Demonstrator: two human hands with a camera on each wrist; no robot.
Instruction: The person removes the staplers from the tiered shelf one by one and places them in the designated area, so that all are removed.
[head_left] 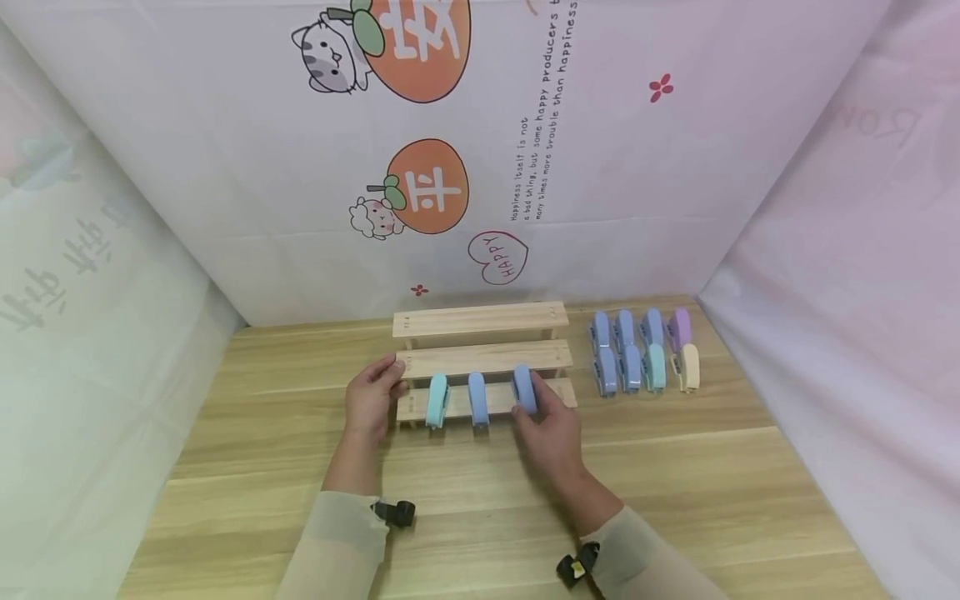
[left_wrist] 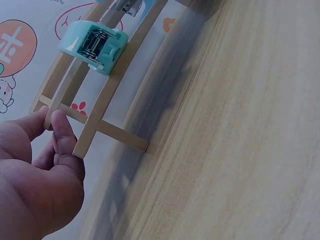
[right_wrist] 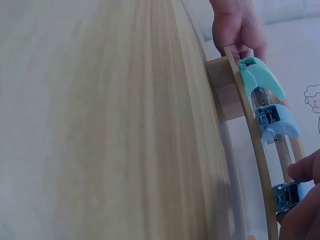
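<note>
A three-tier wooden rack stands on the table. My left hand pinches the left end of its middle tier between thumb and fingers, as the left wrist view also shows. On the lowest tier sit a turquoise stapler at the left and a blue stapler in the middle. Toward that tier's right end, my right hand grips another blue stapler, thumb on the near side. In the right wrist view this stapler is at the tier's edge, partly hidden by the fingers.
Right of the rack, several staplers stand in two rows: blue ones, a turquoise one, a purple one and a cream one. A printed white cloth hangs behind the table and at both sides.
</note>
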